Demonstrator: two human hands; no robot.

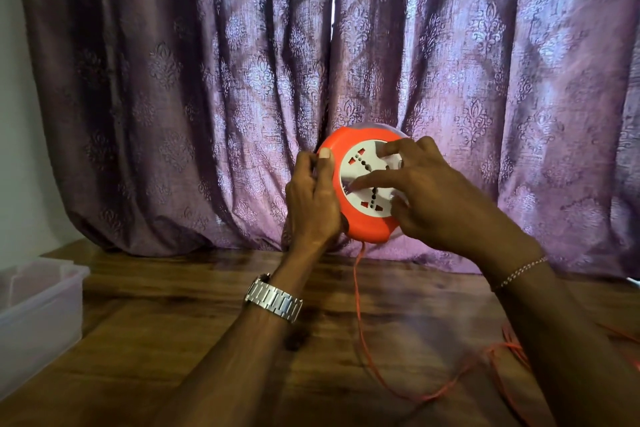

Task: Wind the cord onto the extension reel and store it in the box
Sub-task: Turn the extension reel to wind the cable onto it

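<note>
Orange extension reel [363, 184] held up in the air above the wooden bench [173, 340], in front of the purple patterned curtain [207, 80]. Its white socket face [367, 180] is turned toward the camera.

Left hand [313, 198] grips the reel's left rim, thumb over the front edge; the other fingers go behind and cannot be seen. Right hand [426, 191] lies over the socket face, fingers curled and spread on the white disc, hiding its right half and the reel's right edge.

Orange cord [358, 305] drops from the reel's underside to the bench, loops across the wood and runs out of frame at the right; its far end is cut off.

Translucent plastic box [38, 315] sits at the left edge of the bench, only partly in frame, contents hard to make out.

Metal watch [273, 298] on the left wrist, thin bracelet [519, 272] on the right.
</note>
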